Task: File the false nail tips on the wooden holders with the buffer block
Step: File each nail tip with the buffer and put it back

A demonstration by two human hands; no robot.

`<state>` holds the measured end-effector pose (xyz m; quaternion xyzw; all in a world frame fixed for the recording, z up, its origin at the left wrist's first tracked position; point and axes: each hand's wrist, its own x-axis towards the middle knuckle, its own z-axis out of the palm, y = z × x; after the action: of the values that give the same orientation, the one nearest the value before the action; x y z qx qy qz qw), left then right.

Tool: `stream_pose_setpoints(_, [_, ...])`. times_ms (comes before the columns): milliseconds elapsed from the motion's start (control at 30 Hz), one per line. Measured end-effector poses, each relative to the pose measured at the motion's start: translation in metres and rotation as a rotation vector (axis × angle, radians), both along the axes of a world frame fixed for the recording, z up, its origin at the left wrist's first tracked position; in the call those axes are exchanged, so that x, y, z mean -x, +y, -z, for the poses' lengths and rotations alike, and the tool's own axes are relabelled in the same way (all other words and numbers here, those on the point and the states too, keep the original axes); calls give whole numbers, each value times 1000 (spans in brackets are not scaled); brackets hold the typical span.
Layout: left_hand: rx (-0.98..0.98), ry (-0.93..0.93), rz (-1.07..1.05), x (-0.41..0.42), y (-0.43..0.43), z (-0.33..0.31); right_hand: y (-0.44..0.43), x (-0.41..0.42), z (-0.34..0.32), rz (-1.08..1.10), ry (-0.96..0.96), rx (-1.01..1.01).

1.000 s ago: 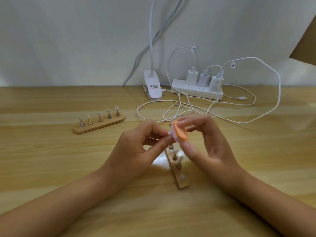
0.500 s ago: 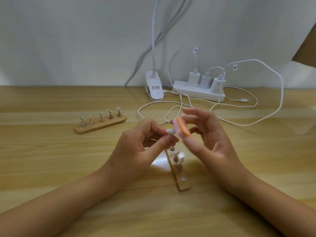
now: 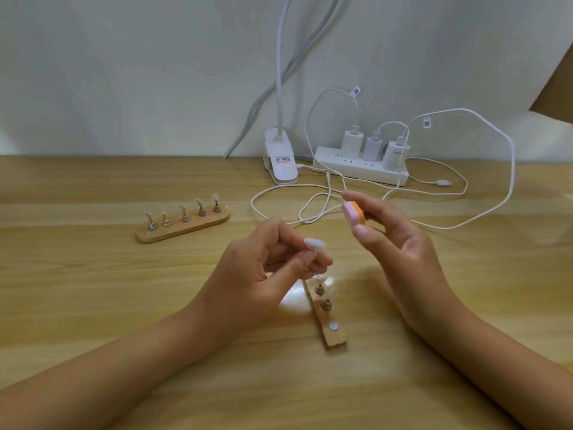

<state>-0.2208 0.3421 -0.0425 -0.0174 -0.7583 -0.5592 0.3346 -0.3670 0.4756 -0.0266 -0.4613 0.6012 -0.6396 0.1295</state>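
Note:
My left hand [image 3: 263,274] pinches a small stand with a pale false nail tip [image 3: 313,243] on top, held above the near wooden holder [image 3: 330,325]. That holder lies end-on toward me, with two metal stands and one bare round magnet spot showing. My right hand [image 3: 400,246] grips the pink and orange buffer block [image 3: 355,212] between thumb and fingers, raised to the right of the tip and apart from it. A second wooden holder [image 3: 183,226] at the left carries several nail tips on stands.
A white power strip [image 3: 359,172] with three chargers sits at the back by the wall. White cables [image 3: 310,200] loop over the table behind my hands. A white clip lamp base [image 3: 280,161] stands left of the strip. A brown cardboard corner [image 3: 555,91] shows at right.
The buffer block was against the nail tip a second ago. My right hand has lifted it up and to the right, leaving a gap. The left hand keeps holding the tip.

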Motion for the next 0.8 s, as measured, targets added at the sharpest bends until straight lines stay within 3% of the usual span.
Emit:
stream_pose_setpoints(133, [-26,-11,4,-1,-1,-1,2,-13,4,-84,261,-28])
stream_pose_setpoints(267, [15,-76,-11,-1,1,-3,-1,-2,4,111,295,-85])
stream_pose_setpoints(333, [5,-111,-21,-2,0,-4,1,-4,3,154,449,-28])
stream_pose_setpoints(600, [-49,-140,-81,-4,-3,-6,1,-12,6,90,641,37])
stream_pose_setpoints(800, [-118,-123,-84,-1,-7,-3,3,-19,6,33,912,34])
